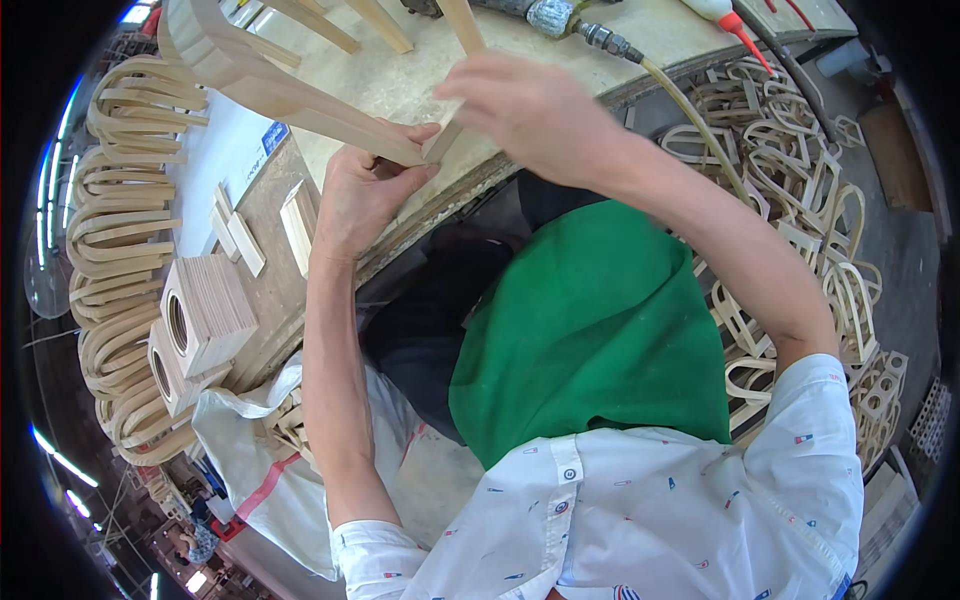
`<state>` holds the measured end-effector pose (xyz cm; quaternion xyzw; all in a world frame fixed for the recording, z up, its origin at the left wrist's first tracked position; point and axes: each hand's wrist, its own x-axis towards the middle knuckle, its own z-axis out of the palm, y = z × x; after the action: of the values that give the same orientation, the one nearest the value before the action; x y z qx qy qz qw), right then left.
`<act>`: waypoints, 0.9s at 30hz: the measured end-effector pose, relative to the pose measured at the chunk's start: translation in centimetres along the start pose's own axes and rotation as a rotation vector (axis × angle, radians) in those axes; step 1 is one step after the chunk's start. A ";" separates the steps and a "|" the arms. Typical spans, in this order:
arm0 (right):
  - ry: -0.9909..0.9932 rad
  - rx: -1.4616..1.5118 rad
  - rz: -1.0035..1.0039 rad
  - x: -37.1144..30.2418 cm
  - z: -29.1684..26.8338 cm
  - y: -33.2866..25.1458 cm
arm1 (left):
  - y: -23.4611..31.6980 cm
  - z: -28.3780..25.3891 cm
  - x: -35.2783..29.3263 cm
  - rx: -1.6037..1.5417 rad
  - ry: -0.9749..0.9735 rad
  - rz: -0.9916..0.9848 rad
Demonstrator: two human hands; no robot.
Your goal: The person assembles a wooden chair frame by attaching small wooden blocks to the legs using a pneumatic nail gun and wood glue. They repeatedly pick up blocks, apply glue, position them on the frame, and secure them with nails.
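My left hand (355,195) is closed around the near end of a pale, curved wooden frame (290,95), its thumb and fingers on either side of the wood. The frame is raised over the workbench (345,65) and bends away to the far left. A short wooden crosspiece (441,141) meets that end at an angle. Over the crosspiece's upper end is my right hand (540,115), its fingers blurred by motion. Whether it grips the crosspiece or only touches it cannot be made out. Behind the hands, a slim wooden bar (461,25) stands on the bench.
Stacked U-shaped wooden pieces (120,225) line the left side. Nearer are wooden blocks with round holes (215,300), loose strips (240,240) and a white sack (235,430). At the far right lie a hose-fed tool (550,18) and a red-tipped bottle (715,8). Wooden frames (740,140) pile up below.
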<state>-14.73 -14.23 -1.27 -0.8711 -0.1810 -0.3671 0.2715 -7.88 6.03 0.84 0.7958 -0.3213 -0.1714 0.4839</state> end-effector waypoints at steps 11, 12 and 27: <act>-0.382 -0.336 0.493 6.4 -1.6 10.4 | 0.6 0.2 0.0 0.122 0.019 -0.018; -0.396 -0.328 0.528 6.9 -0.7 10.4 | 0.6 0.1 -0.1 0.117 0.009 -0.039; -0.011 0.314 0.973 6.0 -16.1 -5.9 | -0.8 -0.3 0.0 0.099 -0.022 -0.012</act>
<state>-22.49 -18.67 14.51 -0.8051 0.1908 -0.1619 0.5377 -7.41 6.53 0.30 0.8186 -0.3301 -0.1669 0.4394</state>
